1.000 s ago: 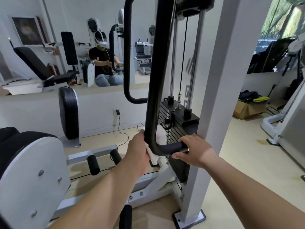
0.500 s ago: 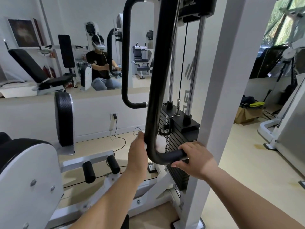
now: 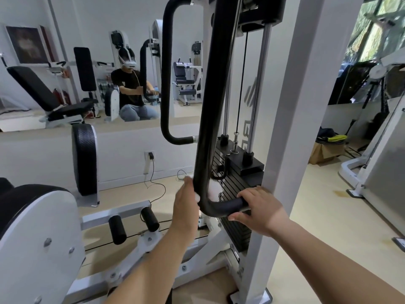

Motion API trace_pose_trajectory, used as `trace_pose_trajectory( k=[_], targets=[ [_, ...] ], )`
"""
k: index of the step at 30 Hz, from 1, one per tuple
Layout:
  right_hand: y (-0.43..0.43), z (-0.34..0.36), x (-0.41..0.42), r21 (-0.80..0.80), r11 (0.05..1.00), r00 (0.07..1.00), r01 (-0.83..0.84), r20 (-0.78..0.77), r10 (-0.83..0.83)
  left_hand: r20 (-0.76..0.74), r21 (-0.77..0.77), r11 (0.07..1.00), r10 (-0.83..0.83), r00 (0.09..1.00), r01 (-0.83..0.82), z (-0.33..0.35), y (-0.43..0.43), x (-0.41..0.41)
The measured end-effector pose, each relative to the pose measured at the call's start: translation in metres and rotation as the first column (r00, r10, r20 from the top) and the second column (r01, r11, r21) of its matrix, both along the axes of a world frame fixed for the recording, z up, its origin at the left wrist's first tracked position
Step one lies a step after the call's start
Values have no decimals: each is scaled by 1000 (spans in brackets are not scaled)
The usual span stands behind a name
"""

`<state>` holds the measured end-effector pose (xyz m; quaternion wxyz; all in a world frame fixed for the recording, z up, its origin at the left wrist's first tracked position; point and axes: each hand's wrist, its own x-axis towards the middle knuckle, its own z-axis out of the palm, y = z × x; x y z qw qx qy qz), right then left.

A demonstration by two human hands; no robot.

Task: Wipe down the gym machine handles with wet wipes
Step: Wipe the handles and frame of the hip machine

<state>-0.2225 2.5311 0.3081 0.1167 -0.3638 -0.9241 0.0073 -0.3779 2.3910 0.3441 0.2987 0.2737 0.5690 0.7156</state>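
Note:
A long black padded handle (image 3: pixel 213 110) runs down the middle of the view and bends right at its lower end. My left hand (image 3: pixel 186 205) wraps a white wet wipe (image 3: pixel 213 191) round the handle just above the bend; most of the wipe is hidden behind the bar and my fingers. My right hand (image 3: pixel 259 207) grips the short horizontal end of the same handle, thumb underneath. A second black handle (image 3: pixel 166 84) loops behind and to the left.
The black weight stack (image 3: pixel 235 178) and a white upright post (image 3: pixel 291 132) stand right behind the handle. White seat frame and black roller pads (image 3: pixel 133 224) lie low left. A wall mirror (image 3: pixel 98 73) shows a seated person. A cardboard box (image 3: pixel 324 151) sits far right.
My left hand has slid the wipe slightly up along the bend of the handle. The camera has tilted a little upward. My right hand keeps its grip on the handle's end.

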Motion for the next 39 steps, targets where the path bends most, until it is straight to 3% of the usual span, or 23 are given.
trace_pose_trajectory(
  k=[4,7,11,15,18,20,24,28,32,35,39],
  targets=[
    [0,1,0,-14,1000,1000,9,14,-9,95,-97,995,41,995,-32,17,1,0],
    [-1,1,-1,-6,1000,1000,9,0,-9,-53,-5,997,-80,995,80,61,11,-14],
    [-1,-1,-1,4,1000,1000,13,-8,-13,-154,35,997,-63,986,69,64,15,-13],
    [-4,0,1,-2,1000,1000,18,-19,-18,49,-17,999,-27,998,28,-11,3,-4],
    [-5,2,1,-2,1000,1000,16,-15,-16,131,-90,995,-22,991,34,-13,-1,-6],
    [-6,2,0,-1,1000,1000,17,-13,-17,70,-91,994,-47,996,53,21,-1,-9],
    [-8,4,-1,20,1000,1000,18,-15,-17,-140,56,990,-120,983,128,97,9,-11],
    [-8,2,-1,26,999,1000,25,-12,-24,-229,89,992,-68,971,90,72,7,-4],
    [-9,2,-1,20,999,1000,26,3,-26,4,16,1000,4,1000,-4,-9,-3,7],
    [-10,3,-1,22,999,1000,30,6,-30,196,-68,998,29,980,-16,-17,-2,11],
    [-11,3,-1,29,999,1000,29,6,-29,76,-119,992,-29,997,38,40,-1,-2]
  ],
)
